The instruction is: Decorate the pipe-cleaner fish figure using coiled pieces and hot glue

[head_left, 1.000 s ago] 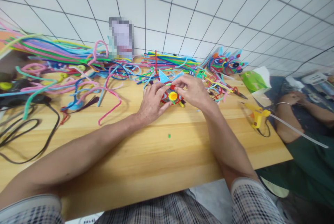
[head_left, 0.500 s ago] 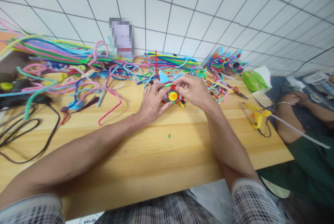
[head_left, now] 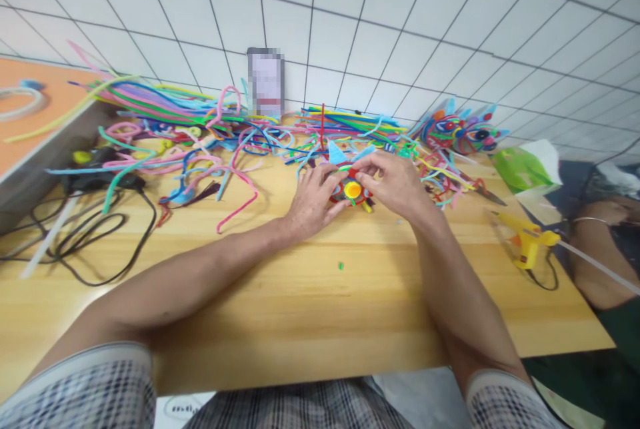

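Between my hands, at the middle of the table, is a colourful animal mask (head_left: 353,190) made of pipe cleaners, with light blue pointed ears and a yellow round nose. My left hand (head_left: 316,201) grips its left edge, fingers on top and thumb low by the nose. With thumb and index finger pinched, my right hand (head_left: 393,184) presses on the red part at the upper right of the mask. Whether a small piece sits in that pinch is hidden. A tiny green scrap (head_left: 341,266) lies on the wood nearer to me.
Bundled pipe cleaners (head_left: 170,106) and loose bent ones lie along the wall. Two finished-looking masks (head_left: 457,130) lean at the back right. A yellow glue gun (head_left: 533,242) stands right, near scissors (head_left: 489,194). Black cables (head_left: 100,242) coil left. A phone (head_left: 267,82) leans on the wall. Another person's arm (head_left: 595,249) is at the right.
The view has shifted, so the table and everything on it appear further right, and more shows at the left. Both hands stay on the mask in nearly the same grip.
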`<state>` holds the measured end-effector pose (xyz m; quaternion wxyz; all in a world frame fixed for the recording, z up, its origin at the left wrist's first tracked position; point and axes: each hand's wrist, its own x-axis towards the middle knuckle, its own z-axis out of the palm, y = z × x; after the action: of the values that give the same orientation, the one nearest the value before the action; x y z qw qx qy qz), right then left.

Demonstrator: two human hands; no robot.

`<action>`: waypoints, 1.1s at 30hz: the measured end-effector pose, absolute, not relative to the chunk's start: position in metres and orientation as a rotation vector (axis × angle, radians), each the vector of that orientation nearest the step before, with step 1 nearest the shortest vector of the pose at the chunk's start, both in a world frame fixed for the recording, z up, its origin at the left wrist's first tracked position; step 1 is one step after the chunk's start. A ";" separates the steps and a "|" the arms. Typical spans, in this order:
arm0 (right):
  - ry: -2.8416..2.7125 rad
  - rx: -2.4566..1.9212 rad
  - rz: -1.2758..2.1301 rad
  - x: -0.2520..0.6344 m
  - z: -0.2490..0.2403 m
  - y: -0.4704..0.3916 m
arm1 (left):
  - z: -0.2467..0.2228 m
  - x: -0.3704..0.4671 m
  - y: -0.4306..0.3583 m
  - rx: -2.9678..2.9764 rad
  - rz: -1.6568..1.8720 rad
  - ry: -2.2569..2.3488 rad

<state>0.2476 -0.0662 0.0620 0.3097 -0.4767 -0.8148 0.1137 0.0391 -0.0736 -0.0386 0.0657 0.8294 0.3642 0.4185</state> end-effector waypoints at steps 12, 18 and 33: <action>-2.151 -1.276 0.293 0.246 0.060 -0.066 | -0.039 0.039 -0.072 2.508 1.271 1.084; -2.105 -1.285 0.362 0.252 0.069 -0.068 | -0.038 0.038 -0.074 2.499 1.315 1.088; -1.631 -1.352 0.391 0.283 0.026 -0.109 | -0.040 0.035 -0.072 2.368 1.453 1.092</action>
<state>0.2827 -0.1093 0.0257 0.4739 -0.5526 -0.6667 0.1598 0.0350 -0.0720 -0.0397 0.0784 0.7909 0.3646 0.4852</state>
